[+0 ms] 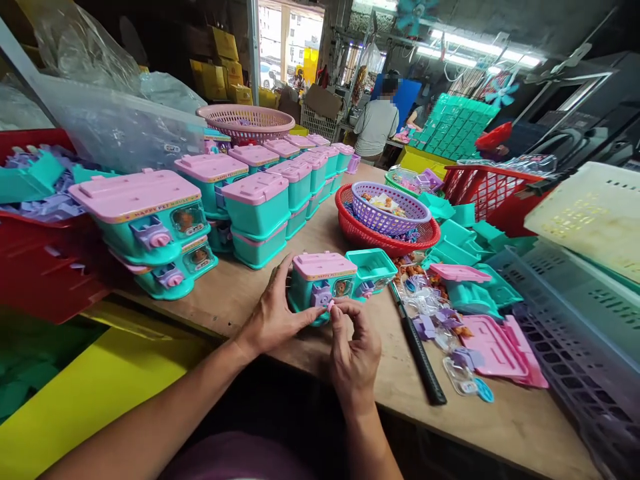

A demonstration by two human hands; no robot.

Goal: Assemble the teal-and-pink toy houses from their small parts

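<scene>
Two hands meet at one small toy house [323, 283] that stands on the table [240, 293] near its front edge. The left hand [275, 313] is curled around the teal wall, thumb and fingers closed on it to steady it. The right hand [353, 347] has its fingertips pinched together on a tiny pink-and-purple piece [330, 305] at the house's front; how firmly it is held cannot be told.

What could go wrong, as I judge it: the piece is very small, so a slip of the pinch would drop it toward the table edge and out of sight — and pressing it in crooked could jam the purple latch.

Room is tight. An open teal box [371, 265] sits just beside the house on the right, a black-handled tool [417, 353] lies diagonally past the right hand, and loose pink lids [493, 347] crowd further right. Stacked finished houses [257, 217] stand behind — bare wood shows only to the left front.
</scene>
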